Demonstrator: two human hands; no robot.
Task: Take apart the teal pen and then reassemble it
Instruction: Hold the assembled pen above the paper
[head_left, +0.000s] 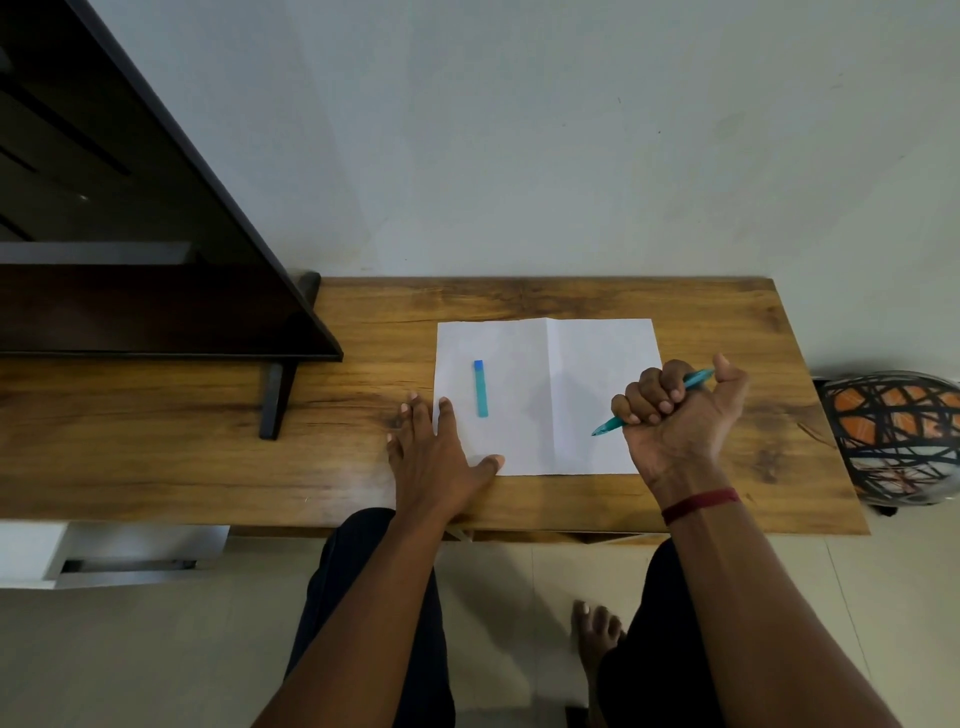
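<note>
My right hand (675, 415) grips the teal pen body (609, 426) in a fist over the right edge of a white sheet of paper (582, 364); the tip points down-left and the rear end sticks out past my thumb. The teal pen cap (481, 388), with a blue end, lies alone on the left half of the sheet. Flat on the sheet's lower left corner and the wooden table (363, 332) rests my left hand (436, 452), fingers spread, a short way left of the cap and not touching it.
A dark monitor (130, 234) on a stand fills the table's left side. A patterned helmet (893, 436) sits past the table's right edge. A white wall stands behind the table. My legs and a bare foot show below the front edge.
</note>
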